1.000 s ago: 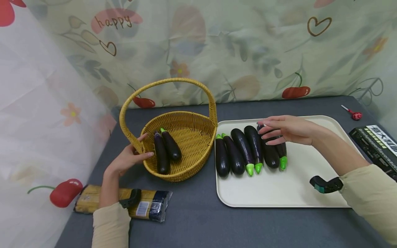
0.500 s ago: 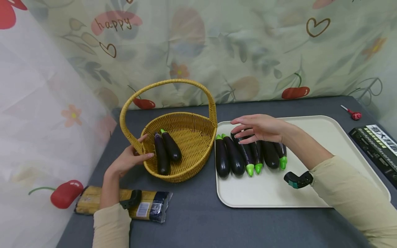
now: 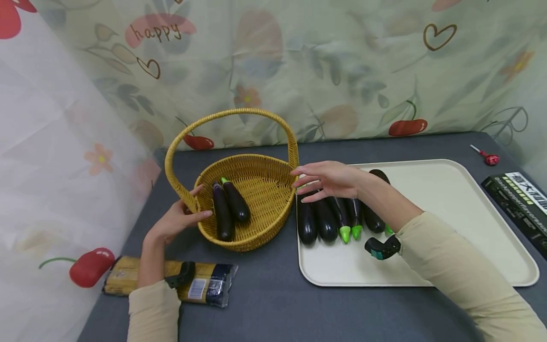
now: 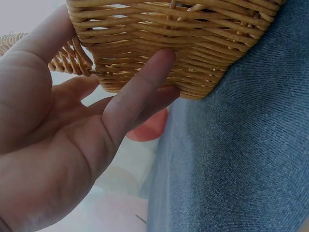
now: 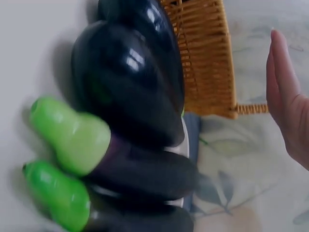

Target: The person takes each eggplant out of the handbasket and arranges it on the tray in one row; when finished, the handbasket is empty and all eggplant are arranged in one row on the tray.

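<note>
A yellow wicker basket (image 3: pixel 267 194) with a tall handle stands left of centre, two dark purple eggplants (image 3: pixel 236 203) lying in its left half. My left hand (image 3: pixel 176 221) holds the basket's left side by the handle base, thumb over the rim; the left wrist view has fingers (image 4: pixel 140 94) against the outer weave. Several more eggplants (image 3: pixel 306 223) with green stems lie in a row on a white tray (image 3: pixel 444 199). Above the row's left end hovers my right hand (image 3: pixel 329 179), fingers extended and holding nothing, near the basket's right rim. It hides some eggplant tops.
A plastic-wrapped yellow pack (image 3: pixel 201 282) lies under my left forearm. Right of the tray are a black box (image 3: pixel 514 202) with white lettering and a red lollipop (image 3: pixel 490 159). A printed cloth (image 3: pixel 354 61) hangs behind the grey table (image 3: pixel 273 308).
My right hand has moved left across the eggplants, from the right part of the row to beside the basket's rim. The left hand, basket and eggplants have stayed in place.
</note>
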The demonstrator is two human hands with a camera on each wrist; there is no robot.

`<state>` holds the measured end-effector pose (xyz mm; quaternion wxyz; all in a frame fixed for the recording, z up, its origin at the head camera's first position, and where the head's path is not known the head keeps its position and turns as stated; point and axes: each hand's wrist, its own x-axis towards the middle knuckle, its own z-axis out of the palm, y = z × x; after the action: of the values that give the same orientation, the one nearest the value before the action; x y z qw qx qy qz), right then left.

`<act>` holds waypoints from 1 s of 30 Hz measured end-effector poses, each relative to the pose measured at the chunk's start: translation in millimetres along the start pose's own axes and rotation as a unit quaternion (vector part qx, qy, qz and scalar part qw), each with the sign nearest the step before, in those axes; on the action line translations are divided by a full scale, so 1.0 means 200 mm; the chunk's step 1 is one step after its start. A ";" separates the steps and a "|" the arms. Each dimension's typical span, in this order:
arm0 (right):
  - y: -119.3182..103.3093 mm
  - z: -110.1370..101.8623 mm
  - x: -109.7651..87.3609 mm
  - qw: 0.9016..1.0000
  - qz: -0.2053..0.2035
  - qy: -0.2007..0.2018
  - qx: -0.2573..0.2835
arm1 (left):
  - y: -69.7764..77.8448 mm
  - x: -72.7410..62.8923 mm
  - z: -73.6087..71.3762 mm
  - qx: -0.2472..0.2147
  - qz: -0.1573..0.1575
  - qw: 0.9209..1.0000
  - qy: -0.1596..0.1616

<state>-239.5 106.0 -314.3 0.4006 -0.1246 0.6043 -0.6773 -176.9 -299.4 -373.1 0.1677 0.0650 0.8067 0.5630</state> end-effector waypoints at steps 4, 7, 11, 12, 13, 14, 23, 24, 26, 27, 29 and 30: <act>0.00 0.05 0.05 1.000 0.001 -0.002 0.010 | 0.00 0.00 0.00 0.000 -0.002 1.000 0.001; 0.00 0.09 0.09 1.000 0.003 -0.005 0.017 | 0.00 0.00 0.00 0.002 -0.005 1.000 0.004; 0.00 0.14 0.14 1.000 0.004 -0.015 0.021 | 0.01 0.00 0.00 0.005 -0.007 1.000 0.006; 0.00 0.16 0.15 1.000 0.005 -0.016 0.024 | 0.01 0.00 0.00 0.007 -0.007 1.000 0.007; 0.00 0.17 0.16 0.999 0.006 -0.016 0.027 | 0.01 -0.01 0.01 0.008 -0.006 1.000 0.007; 0.00 0.18 0.18 0.999 0.008 -0.016 0.030 | 0.01 -0.01 0.01 0.009 -0.007 1.000 0.008; 0.01 0.27 0.29 0.999 0.028 0.000 0.043 | 0.01 -0.01 0.01 0.013 -0.007 1.000 0.009; 0.01 0.28 0.30 0.999 0.030 0.005 0.044 | 0.01 -0.01 0.01 0.013 -0.006 1.000 0.009; 0.01 0.29 0.33 0.998 0.035 0.015 0.043 | 0.01 -0.01 0.01 0.013 -0.006 1.000 0.009; 0.01 0.30 0.34 0.998 0.039 0.024 0.043 | 0.01 0.00 0.01 0.014 -0.006 1.000 0.009; 0.02 0.30 0.36 0.997 0.046 0.040 0.043 | 0.01 0.00 0.01 0.015 -0.006 1.000 0.009; 0.02 0.31 0.37 0.997 0.050 0.048 0.040 | 0.01 0.00 0.01 0.016 -0.005 1.000 0.009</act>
<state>-246.1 10.3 -327.2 0.4091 -0.0452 0.6007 -0.6854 -176.2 -297.7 -371.8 0.1621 0.0583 0.8172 0.5500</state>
